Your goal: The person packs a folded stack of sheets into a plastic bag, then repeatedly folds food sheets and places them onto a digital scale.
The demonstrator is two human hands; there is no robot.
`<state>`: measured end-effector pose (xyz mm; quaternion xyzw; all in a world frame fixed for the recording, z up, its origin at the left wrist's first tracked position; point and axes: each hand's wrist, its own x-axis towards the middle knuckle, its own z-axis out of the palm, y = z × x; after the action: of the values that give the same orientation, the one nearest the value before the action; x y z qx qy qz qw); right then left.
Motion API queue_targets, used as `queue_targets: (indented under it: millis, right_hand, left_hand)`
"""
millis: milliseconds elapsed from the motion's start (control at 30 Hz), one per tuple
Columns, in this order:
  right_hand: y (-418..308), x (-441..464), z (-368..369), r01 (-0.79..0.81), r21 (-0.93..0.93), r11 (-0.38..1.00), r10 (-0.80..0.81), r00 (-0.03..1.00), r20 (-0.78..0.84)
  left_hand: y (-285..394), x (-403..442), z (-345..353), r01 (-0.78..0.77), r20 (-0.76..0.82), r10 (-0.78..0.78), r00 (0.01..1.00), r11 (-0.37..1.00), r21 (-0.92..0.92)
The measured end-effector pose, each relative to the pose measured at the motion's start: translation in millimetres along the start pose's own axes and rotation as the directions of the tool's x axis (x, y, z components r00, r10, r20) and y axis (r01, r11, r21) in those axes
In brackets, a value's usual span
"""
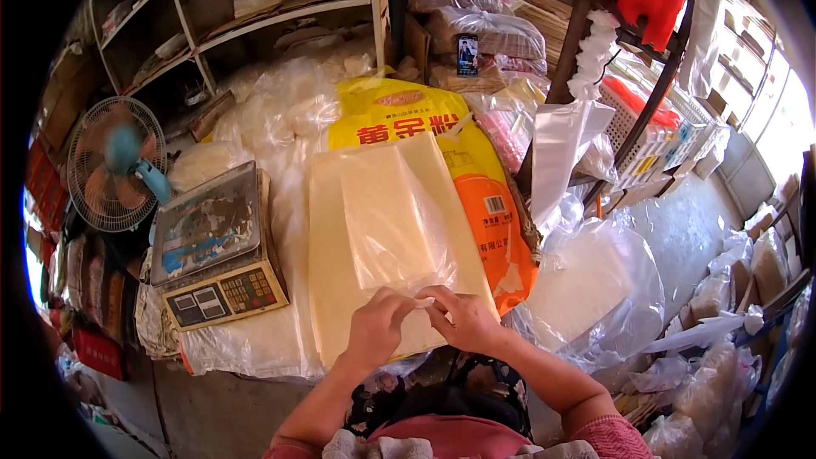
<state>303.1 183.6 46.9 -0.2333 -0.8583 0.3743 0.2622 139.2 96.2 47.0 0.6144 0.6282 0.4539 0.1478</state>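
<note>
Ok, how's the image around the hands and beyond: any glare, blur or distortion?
Head view: pale glare streaks the translucent plastic bag; the bare left hand and bare right hand at its near end look fairly sharp. Head view: fisheye distortion bows the pale-framed shelving, and the corners go black. Head view: the far right side burns nearly white.

Beyond the fingers (440, 293): colourless film (408, 259), cream sheets (336, 289); farther, yellow-and-orange sack (476, 183), red-lettered; to their left, blue-flecked grey scale pan (208, 221); below them, black floral cloth (370, 401).
</note>
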Motion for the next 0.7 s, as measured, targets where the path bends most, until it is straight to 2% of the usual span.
queue_targets:
  millis: [33,167,267,300,333,367,433,467,567,700]
  right_hand:
    - [-1,0,-2,-0.008,-0.049,0.999,0.009,1.000,0.008]
    - [-5,-1,-16,-0.152,0.209,0.966,0.157,0.988,-0.003]
    - [7,7,-30,-0.297,0.343,0.891,0.342,0.937,-0.076]
    - [17,12,-33,-0.222,0.307,0.926,0.289,0.937,-0.196]
    - [28,20,-33,-0.248,0.283,0.927,0.317,0.919,-0.234]
    - [39,28,-33,-0.275,0.260,0.926,0.343,0.898,-0.274]
    - [52,45,-20,-0.333,0.466,0.820,0.468,0.859,-0.209]
    - [57,54,-13,-0.355,0.560,0.748,0.522,0.836,-0.167]
    - [75,73,-1,-0.473,0.800,0.368,0.543,0.808,0.228]
    - [53,84,2,-0.425,0.859,0.284,0.581,0.789,0.199]
  left_hand:
    - [-2,-1,-1,-0.010,-0.018,0.010,1.000,0.999,0.036]
    - [-5,-2,-13,-0.008,-0.165,0.004,0.986,1.000,-0.022]
    - [-22,-3,-28,0.064,-0.332,-0.121,0.936,0.982,-0.178]
    - [-30,5,-29,0.094,-0.369,-0.189,0.910,0.961,-0.260]
    - [-41,10,-29,0.118,-0.399,-0.257,0.880,0.932,-0.341]
    - [-63,13,-23,0.186,-0.311,-0.389,0.867,0.832,-0.522]
    - [-103,23,-9,0.305,-0.068,-0.579,0.813,0.522,-0.796]
    - [-109,25,-7,0.422,0.094,-0.606,0.790,0.426,-0.801]
    - [-87,38,6,0.438,0.226,-0.604,0.764,0.230,-0.869]
    - [-74,40,14,0.394,0.243,-0.626,0.741,0.112,-0.912]
